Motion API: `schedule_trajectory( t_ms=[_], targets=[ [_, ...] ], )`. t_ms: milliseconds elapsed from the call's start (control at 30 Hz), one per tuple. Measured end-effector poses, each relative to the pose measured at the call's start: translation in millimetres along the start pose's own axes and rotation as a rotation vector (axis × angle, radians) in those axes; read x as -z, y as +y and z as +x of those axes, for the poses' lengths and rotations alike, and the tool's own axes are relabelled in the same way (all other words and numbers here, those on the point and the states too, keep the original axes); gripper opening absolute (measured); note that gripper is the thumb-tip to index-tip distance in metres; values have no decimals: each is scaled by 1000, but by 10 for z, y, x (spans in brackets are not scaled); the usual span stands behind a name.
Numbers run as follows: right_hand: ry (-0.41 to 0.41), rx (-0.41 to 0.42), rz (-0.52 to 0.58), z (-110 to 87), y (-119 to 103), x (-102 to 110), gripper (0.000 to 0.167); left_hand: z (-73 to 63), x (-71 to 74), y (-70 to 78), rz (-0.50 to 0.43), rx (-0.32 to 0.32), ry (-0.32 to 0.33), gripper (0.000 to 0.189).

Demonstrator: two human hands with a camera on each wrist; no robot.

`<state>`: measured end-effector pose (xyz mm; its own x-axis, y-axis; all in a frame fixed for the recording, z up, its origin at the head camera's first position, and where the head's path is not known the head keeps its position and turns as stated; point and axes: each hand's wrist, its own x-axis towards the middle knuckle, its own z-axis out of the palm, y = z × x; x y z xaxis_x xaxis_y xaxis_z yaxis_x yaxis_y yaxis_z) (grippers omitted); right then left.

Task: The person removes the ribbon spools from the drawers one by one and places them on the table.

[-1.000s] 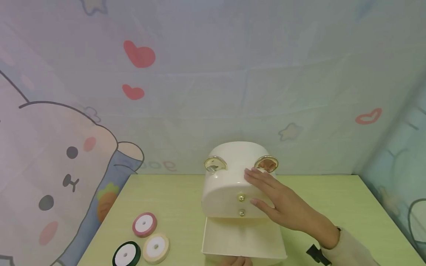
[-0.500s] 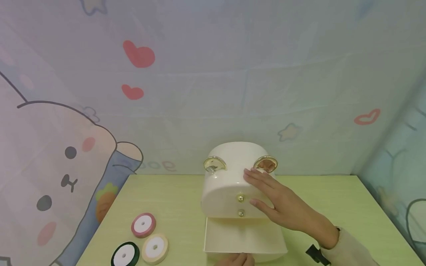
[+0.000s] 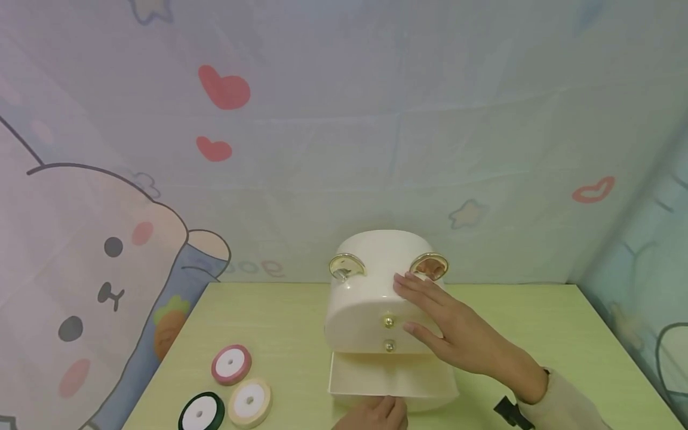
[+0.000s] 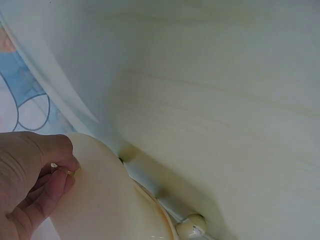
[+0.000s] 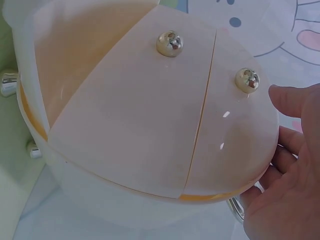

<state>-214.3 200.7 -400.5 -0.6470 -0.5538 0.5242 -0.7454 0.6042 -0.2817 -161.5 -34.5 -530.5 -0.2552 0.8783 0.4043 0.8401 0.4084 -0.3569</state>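
Note:
A glossy white storage box (image 3: pixel 357 310) with a rounded top stands at the table's middle. Its bottom drawer (image 3: pixel 371 376) sticks out partway toward me. My left hand (image 3: pixel 373 413) is at the drawer's front; in the left wrist view its thumb and fingers pinch a small gold knob (image 4: pixel 71 173), mostly hidden. My right hand (image 3: pixel 454 328) rests on the box's top right side, fingers extended. In the right wrist view, the two upper drawers carry gold knobs (image 5: pixel 170 44) and are flush with the box.
Left of the box lie three ribbon spools: a pink one (image 3: pixel 231 364), a cream one (image 3: pixel 249 403) and a dark green one (image 3: pixel 201 412). Two gold-rimmed ears (image 3: pixel 346 266) rise from the box. A printed cloth (image 3: pixel 322 119) hangs behind the light green table (image 3: pixel 290 328).
The bottom drawer has slid inward toward the box, and my left hand has moved forward with it. My right hand has stayed in place on the box.

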Motion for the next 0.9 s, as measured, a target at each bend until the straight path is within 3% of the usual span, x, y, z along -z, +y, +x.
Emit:
schedule_trajectory(
  t_ms=[267,533,667,900],
  targets=[
    [34,42,-18,-1,23,-23,68,21,18,-65,41,-5,-14,37],
    [25,28,-16,-5,28,-30,69,44,-2,-139,130,-47,-13,42],
    [13,19,-20,-5,24,-25,69,61,2,-167,143,-61,-46,41],
    [2,1,-14,-6,15,-18,69,83,-9,-218,176,-76,-41,41]
  ],
)
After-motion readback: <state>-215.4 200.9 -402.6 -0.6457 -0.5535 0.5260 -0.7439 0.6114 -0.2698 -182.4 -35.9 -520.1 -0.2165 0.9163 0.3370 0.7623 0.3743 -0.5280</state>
